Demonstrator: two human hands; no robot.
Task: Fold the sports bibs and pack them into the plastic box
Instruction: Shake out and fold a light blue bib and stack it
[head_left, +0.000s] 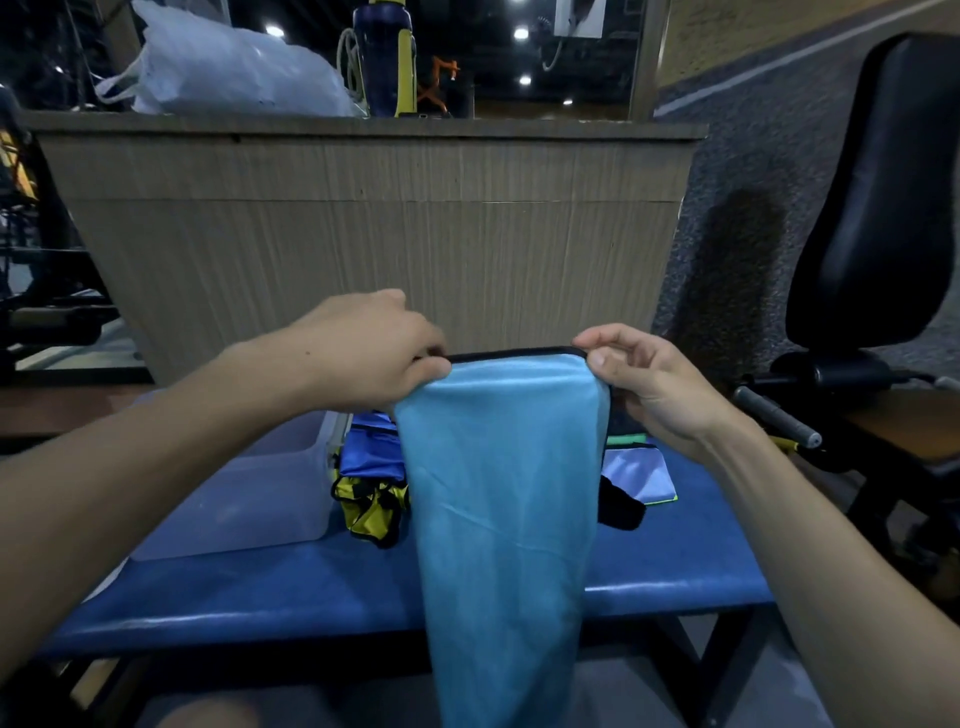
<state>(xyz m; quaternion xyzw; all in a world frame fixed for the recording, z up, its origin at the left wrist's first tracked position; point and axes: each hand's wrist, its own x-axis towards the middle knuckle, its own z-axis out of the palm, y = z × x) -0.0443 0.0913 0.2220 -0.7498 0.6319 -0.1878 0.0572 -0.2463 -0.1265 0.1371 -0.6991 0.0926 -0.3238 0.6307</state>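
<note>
bib (498, 493) – smooth cloth | box (249, 493) – translucent plastic | bench (675, 561) – glossy

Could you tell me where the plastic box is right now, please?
In the head view the plastic box sits on the left part of the blue bench, under the left forearm, with the yellow and blue bibs bunched against its right side.

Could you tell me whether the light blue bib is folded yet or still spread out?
Still spread: both hands pinch the light blue bib by its top edge, and it hangs full length over the bench.

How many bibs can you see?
4, maybe more hidden: light blue bib with black trim held up by both hands; royal blue bib, yellow-and-black bib and pale lilac bib on the bench.
</note>
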